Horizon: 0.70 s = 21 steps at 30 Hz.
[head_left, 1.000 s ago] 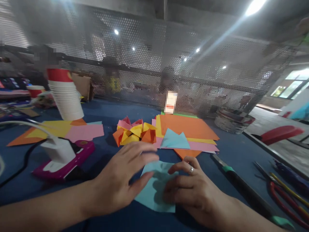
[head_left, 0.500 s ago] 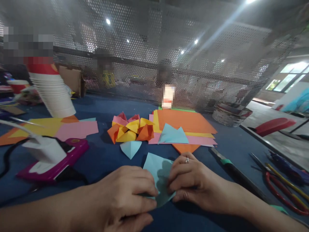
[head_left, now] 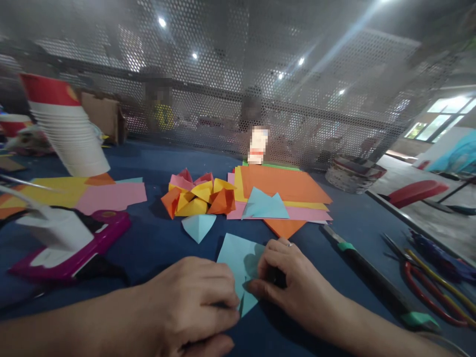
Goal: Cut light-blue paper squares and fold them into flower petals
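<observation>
A light blue sheet of paper [head_left: 231,253] lies on the dark blue tabletop between my hands, with a folded flap along its lower part. My left hand [head_left: 201,297] presses on its left side, fingers curled together over the paper. From the right, my right hand [head_left: 288,275] has thumb and index finger on the folded edge, pinching it. Just beyond the sheet sits a small folded light blue paper piece [head_left: 199,227]. Behind that is a cluster of folded pink, yellow and orange paper pieces [head_left: 201,194].
Stacked coloured paper [head_left: 286,183] carries another folded blue piece [head_left: 265,204]. A black-handled tool with green bands [head_left: 375,272] and red-and-yellow-handled tools [head_left: 427,292] lie right. Leftward are a purple power strip [head_left: 111,223], stacked paper cups [head_left: 70,134] and loose paper [head_left: 115,196]. A mesh screen [head_left: 208,99] stands behind.
My right thumb has moved left and inward over the blue sheet along the fold, and the right fingers have curled more. My left hand stays on the paper. The view has shifted slightly.
</observation>
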Each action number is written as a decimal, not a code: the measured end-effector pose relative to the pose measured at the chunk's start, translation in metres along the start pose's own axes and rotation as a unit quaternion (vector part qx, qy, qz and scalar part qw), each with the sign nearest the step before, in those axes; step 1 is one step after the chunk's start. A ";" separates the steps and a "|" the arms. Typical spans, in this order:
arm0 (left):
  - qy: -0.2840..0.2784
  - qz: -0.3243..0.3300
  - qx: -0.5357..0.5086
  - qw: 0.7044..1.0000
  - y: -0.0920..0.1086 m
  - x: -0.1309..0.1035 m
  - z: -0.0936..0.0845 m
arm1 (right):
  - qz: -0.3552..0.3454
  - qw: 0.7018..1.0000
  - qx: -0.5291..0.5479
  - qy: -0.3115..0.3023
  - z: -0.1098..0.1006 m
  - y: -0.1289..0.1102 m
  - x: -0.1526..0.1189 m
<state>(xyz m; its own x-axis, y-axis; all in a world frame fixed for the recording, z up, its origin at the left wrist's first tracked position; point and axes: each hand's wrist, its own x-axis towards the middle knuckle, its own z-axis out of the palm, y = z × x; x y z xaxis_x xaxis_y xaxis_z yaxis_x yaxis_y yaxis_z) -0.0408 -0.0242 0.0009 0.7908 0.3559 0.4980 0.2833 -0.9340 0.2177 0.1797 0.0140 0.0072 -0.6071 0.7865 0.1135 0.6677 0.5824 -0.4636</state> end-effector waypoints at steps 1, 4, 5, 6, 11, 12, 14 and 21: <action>-0.002 -0.005 0.000 1.000 -0.001 -0.001 0.001 | 0.002 1.000 -0.003 0.000 0.000 -0.001 0.000; 0.000 -0.014 -0.003 1.000 -0.002 -0.002 0.003 | 0.003 1.000 -0.005 0.001 0.000 -0.003 -0.001; 0.001 -0.017 -0.005 1.000 -0.002 -0.002 0.003 | 0.001 1.000 -0.004 0.002 0.000 -0.003 -0.001; -0.001 -0.018 -0.007 1.000 -0.001 -0.002 0.002 | -0.001 1.000 -0.003 0.003 0.000 -0.003 -0.001; -0.009 -0.078 -0.006 0.997 0.009 -0.002 0.000 | -0.005 1.000 -0.007 -0.003 -0.001 -0.003 -0.002; -0.003 -0.086 -0.003 0.996 0.010 -0.002 -0.001 | -0.005 1.000 -0.008 -0.004 -0.001 -0.003 -0.002; 0.006 -0.087 0.005 0.996 0.011 -0.002 -0.003 | -0.005 1.000 -0.009 -0.003 -0.001 -0.003 -0.001; -0.073 -0.062 0.011 0.995 0.005 0.005 -0.005 | -0.010 1.000 -0.014 -0.008 -0.001 -0.002 -0.002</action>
<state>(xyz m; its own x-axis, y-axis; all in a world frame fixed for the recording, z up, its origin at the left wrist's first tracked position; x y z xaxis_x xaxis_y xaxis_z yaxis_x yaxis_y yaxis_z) -0.0386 -0.0267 0.0089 0.8186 0.4620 0.3411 0.3947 -0.8841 0.2502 0.1801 0.0117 0.0088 -0.6269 0.7715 0.1086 0.6668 0.6035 -0.4372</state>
